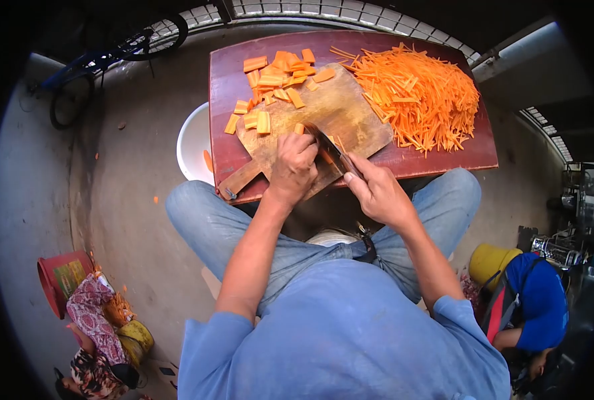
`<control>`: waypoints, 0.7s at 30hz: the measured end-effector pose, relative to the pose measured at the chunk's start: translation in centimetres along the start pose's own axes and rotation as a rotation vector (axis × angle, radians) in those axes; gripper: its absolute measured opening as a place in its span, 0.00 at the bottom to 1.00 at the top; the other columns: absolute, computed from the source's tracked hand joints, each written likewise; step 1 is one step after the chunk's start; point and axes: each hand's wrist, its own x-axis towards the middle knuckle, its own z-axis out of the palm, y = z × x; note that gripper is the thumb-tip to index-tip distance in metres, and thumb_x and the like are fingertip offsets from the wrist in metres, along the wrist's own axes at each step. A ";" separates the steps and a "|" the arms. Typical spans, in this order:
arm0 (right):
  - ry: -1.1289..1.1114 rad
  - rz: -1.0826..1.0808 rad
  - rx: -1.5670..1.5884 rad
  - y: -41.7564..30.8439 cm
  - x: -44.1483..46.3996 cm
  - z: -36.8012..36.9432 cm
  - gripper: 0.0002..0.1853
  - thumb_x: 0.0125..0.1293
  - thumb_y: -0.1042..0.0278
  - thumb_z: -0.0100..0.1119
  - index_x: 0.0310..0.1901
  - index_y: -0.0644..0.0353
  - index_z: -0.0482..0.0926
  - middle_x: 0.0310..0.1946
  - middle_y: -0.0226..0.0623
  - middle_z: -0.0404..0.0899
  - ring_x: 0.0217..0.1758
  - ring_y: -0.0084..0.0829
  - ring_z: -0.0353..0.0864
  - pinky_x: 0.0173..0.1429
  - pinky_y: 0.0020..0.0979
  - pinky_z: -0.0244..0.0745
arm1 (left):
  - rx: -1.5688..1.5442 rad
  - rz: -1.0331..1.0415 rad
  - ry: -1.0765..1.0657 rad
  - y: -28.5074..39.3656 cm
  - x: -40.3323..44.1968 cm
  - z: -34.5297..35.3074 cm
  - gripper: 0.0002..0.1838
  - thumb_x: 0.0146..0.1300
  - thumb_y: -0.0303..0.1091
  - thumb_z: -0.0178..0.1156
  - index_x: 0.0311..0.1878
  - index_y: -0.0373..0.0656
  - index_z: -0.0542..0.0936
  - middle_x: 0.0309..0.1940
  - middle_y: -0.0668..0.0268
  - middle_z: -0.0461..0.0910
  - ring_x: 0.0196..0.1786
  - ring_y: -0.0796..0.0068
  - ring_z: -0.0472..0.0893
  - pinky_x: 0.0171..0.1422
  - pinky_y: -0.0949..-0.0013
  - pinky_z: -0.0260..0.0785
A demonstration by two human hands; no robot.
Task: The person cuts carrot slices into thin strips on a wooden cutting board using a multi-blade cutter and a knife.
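Note:
My right hand (380, 192) grips a knife (331, 151), its blade slanting up and left over the wooden cutting board (337, 100). My left hand (293, 168) is closed beside the blade, fingers curled down on the board. A carrot piece (299, 128) shows at its fingertips; the rest of what lies under the fingers is hidden. Thin carrot strips lie near the blade. Cut carrot chunks (280, 77) are scattered on the board's far left and the table behind it. A large heap of shredded carrot (420, 100) sits to the right.
The board rests on a red table (470, 157) before my knees. A white basin (193, 143) stands at the table's left. A bicycle (103, 63) is at the back left. People (97, 320) sit behind left, near a red bucket (63, 280); another person (537, 300) bends at right by a yellow bucket (491, 262).

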 end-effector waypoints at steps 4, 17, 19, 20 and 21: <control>0.025 -0.031 0.048 0.2 -1.4 0.4 0.17 0.82 0.70 0.60 0.67 0.65 0.78 0.39 0.63 0.85 0.44 0.67 0.87 0.48 0.53 0.80 | -0.013 -0.029 -0.023 0.3 -0.2 -0.2 0.15 0.48 0.17 0.64 0.42 0.36 0.86 0.46 0.57 0.85 0.50 0.52 0.83 0.59 0.53 0.72; 0.027 -0.046 -0.003 1.2 -1.1 0.7 0.21 0.82 0.69 0.61 0.71 0.68 0.78 0.43 0.58 0.86 0.43 0.51 0.88 0.53 0.43 0.82 | 0.030 -0.021 0.016 0.3 0.1 0.1 0.10 0.51 0.20 0.65 0.38 0.36 0.86 0.42 0.58 0.83 0.48 0.54 0.82 0.60 0.53 0.70; -0.017 0.002 -0.010 0.5 -0.1 0.4 0.20 0.82 0.69 0.61 0.70 0.68 0.78 0.42 0.57 0.85 0.43 0.50 0.88 0.53 0.43 0.81 | 0.041 -0.024 0.002 0.4 0.2 0.0 0.09 0.51 0.20 0.65 0.38 0.36 0.86 0.42 0.59 0.83 0.48 0.54 0.82 0.59 0.53 0.70; -0.039 0.026 -0.012 0.1 0.2 0.3 0.20 0.82 0.69 0.61 0.70 0.68 0.78 0.42 0.56 0.85 0.43 0.49 0.87 0.53 0.43 0.81 | 0.044 -0.026 -0.005 0.4 0.2 -0.1 0.09 0.51 0.20 0.65 0.38 0.36 0.86 0.43 0.59 0.83 0.48 0.54 0.82 0.59 0.53 0.70; -0.005 -0.013 -0.004 0.2 -0.2 0.4 0.20 0.82 0.69 0.61 0.70 0.68 0.79 0.41 0.56 0.84 0.42 0.49 0.86 0.53 0.43 0.81 | 0.045 -0.030 -0.014 0.4 0.1 -0.1 0.09 0.51 0.20 0.65 0.38 0.36 0.86 0.43 0.59 0.83 0.48 0.54 0.82 0.59 0.53 0.70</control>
